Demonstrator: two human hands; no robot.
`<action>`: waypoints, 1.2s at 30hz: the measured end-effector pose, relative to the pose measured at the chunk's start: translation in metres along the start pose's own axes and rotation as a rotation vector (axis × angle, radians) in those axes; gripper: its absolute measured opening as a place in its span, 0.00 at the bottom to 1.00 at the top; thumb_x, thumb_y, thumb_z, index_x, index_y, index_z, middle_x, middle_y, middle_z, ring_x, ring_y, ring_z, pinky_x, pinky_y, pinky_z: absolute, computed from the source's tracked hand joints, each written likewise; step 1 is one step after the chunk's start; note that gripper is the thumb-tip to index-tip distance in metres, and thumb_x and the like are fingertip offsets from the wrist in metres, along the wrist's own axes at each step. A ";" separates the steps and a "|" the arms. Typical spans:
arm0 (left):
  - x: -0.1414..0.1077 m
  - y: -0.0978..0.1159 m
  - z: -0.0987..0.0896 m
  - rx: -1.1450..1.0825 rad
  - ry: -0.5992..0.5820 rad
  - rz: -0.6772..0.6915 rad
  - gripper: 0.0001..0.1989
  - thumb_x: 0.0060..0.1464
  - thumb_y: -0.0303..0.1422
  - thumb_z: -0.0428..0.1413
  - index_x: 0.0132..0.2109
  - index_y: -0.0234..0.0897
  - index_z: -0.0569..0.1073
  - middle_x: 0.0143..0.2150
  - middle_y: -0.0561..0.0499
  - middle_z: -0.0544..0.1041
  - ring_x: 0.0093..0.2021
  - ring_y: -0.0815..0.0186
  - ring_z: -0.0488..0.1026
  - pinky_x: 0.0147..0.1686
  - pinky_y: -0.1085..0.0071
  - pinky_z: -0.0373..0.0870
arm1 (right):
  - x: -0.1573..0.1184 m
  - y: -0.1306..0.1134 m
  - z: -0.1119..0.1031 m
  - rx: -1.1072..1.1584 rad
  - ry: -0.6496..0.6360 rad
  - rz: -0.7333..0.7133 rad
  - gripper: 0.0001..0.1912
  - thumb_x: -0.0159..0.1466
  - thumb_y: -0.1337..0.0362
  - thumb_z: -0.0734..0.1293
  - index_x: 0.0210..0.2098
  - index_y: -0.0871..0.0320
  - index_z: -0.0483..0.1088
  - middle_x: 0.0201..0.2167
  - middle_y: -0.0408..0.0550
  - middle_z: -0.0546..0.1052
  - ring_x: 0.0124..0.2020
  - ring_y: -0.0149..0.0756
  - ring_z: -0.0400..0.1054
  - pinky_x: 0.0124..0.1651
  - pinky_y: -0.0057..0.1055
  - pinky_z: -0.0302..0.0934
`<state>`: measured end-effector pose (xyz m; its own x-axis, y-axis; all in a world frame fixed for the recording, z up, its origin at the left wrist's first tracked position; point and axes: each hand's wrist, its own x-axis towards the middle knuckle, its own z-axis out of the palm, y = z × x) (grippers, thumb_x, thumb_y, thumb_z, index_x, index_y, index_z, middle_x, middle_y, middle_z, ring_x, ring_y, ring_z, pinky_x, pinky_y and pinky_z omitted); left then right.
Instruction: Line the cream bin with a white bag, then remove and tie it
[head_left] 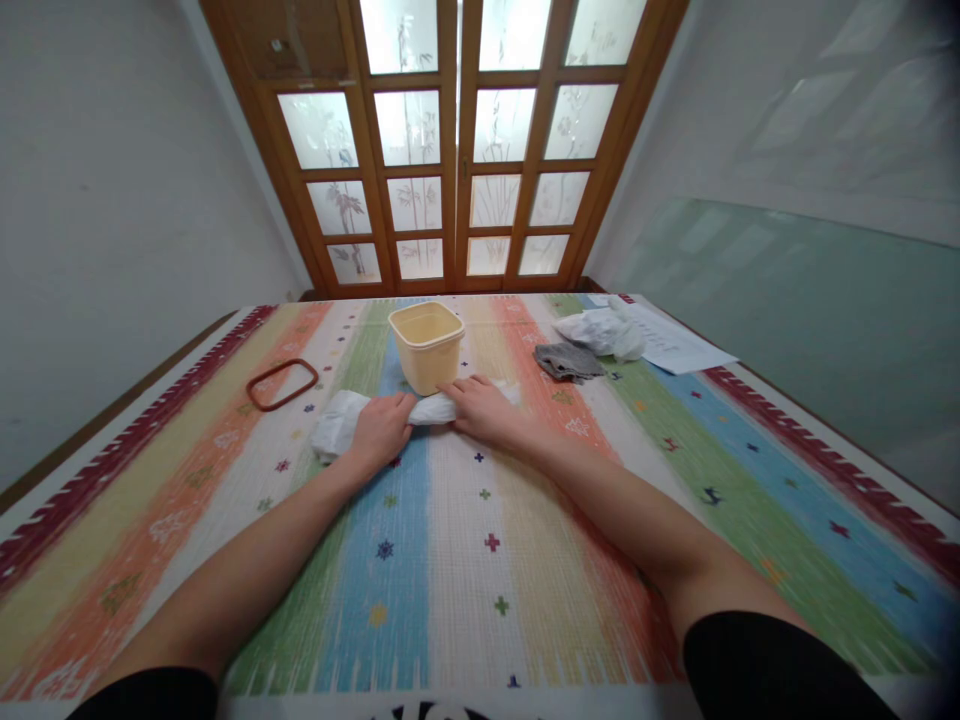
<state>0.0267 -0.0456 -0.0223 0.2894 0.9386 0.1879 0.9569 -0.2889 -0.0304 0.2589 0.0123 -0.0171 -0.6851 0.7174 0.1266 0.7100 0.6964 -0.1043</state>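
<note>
A soft white bundle (433, 409), twisted narrow in the middle and bulging at its left end, lies across the tablecloth; whether it is cloth or a thin bag I cannot tell. My left hand (384, 428) is closed around it left of the middle, knuckles up. My right hand (484, 405) grips it farther right, its fingers over the top. Part of the bundle is hidden under both hands. Just behind it stands a pale yellow plastic container (429, 348), upright and without a lid, close to my right fingertips.
A reddish-brown rectangular ring (282, 385) lies to the left. On the right are a crumpled grey cloth (569, 362), a white plastic bag (600, 331) and printed paper sheets (679, 343). A striped tablecloth (457, 560) covers the table. Glazed wooden doors (457, 170) stand beyond.
</note>
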 end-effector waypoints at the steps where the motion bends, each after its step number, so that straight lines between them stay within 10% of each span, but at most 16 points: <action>1: 0.000 0.000 -0.001 0.000 0.004 0.000 0.11 0.64 0.29 0.52 0.50 0.38 0.74 0.47 0.42 0.79 0.48 0.52 0.76 0.50 0.59 0.67 | 0.001 0.002 0.003 0.006 -0.021 0.038 0.25 0.66 0.66 0.66 0.62 0.58 0.69 0.55 0.57 0.79 0.56 0.46 0.72 0.61 0.39 0.58; 7: 0.003 -0.007 -0.001 -0.002 -0.041 -0.033 0.11 0.64 0.28 0.51 0.50 0.40 0.75 0.48 0.43 0.80 0.48 0.53 0.77 0.50 0.60 0.67 | 0.004 0.031 0.006 0.004 -0.041 0.225 0.13 0.67 0.66 0.66 0.50 0.54 0.76 0.50 0.51 0.82 0.50 0.43 0.76 0.44 0.30 0.60; 22: 0.014 -0.057 0.007 0.063 -0.082 -0.238 0.18 0.64 0.29 0.45 0.53 0.38 0.76 0.46 0.39 0.82 0.47 0.50 0.78 0.48 0.58 0.68 | -0.002 0.065 -0.005 -0.119 -0.076 0.465 0.15 0.72 0.67 0.60 0.53 0.59 0.75 0.46 0.59 0.82 0.46 0.46 0.77 0.44 0.33 0.62; 28: 0.006 -0.032 0.002 0.022 0.150 -0.103 0.32 0.58 0.32 0.55 0.69 0.36 0.65 0.61 0.36 0.73 0.63 0.46 0.67 0.70 0.48 0.52 | 0.001 0.037 -0.008 -0.131 -0.112 0.393 0.16 0.70 0.56 0.65 0.52 0.57 0.75 0.46 0.60 0.82 0.46 0.49 0.78 0.43 0.34 0.64; 36: -0.001 0.020 0.005 -0.180 0.119 0.105 0.40 0.59 0.42 0.61 0.73 0.39 0.58 0.67 0.39 0.71 0.67 0.49 0.65 0.74 0.48 0.45 | 0.002 -0.018 -0.001 -0.078 -0.116 0.214 0.14 0.68 0.63 0.65 0.51 0.59 0.75 0.46 0.60 0.83 0.46 0.49 0.79 0.46 0.35 0.65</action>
<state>0.0459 -0.0518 -0.0278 0.3716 0.8758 0.3079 0.8986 -0.4226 0.1177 0.2444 0.0010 -0.0144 -0.5289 0.8487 -0.0045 0.8481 0.5284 -0.0394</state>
